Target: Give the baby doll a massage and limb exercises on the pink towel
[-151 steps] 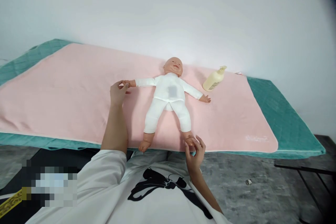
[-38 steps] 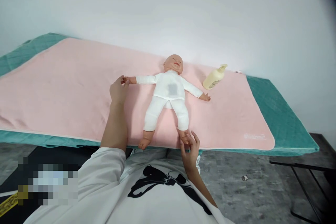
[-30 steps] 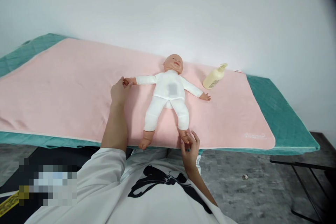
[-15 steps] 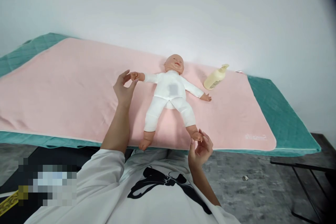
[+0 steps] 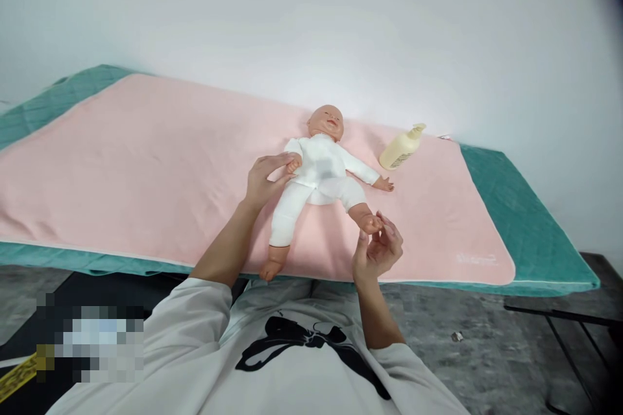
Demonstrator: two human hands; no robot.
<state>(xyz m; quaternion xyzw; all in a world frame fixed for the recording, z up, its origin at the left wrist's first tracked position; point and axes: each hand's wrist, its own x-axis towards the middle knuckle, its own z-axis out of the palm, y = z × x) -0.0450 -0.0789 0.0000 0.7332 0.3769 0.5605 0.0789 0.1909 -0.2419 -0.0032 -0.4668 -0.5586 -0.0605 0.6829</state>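
Observation:
A baby doll [image 5: 318, 162] in a white cloth body lies face up on a pink mat [image 5: 170, 142], its head toward the wall. My left hand [image 5: 267, 176] is closed on the doll's hand at the left, with that arm bent in against its trunk. Between the fingers and thumb of my right hand [image 5: 379, 249] is the doll's foot at the right, raised with the knee bent. The doll's other arm stretches out to the right, and its other leg lies straight toward the mat's front edge.
A pale yellow pump bottle [image 5: 402, 148] stands on the mat, right of the doll. The mat covers most of a green quilted pad [image 5: 525, 214] against a white wall. A black metal frame [image 5: 564, 324] stands on the grey floor at right.
My left hand has brought the doll's arm inward from its outstretched position to the trunk. My right hand has pushed the doll's foot up toward its body, bending the leg.

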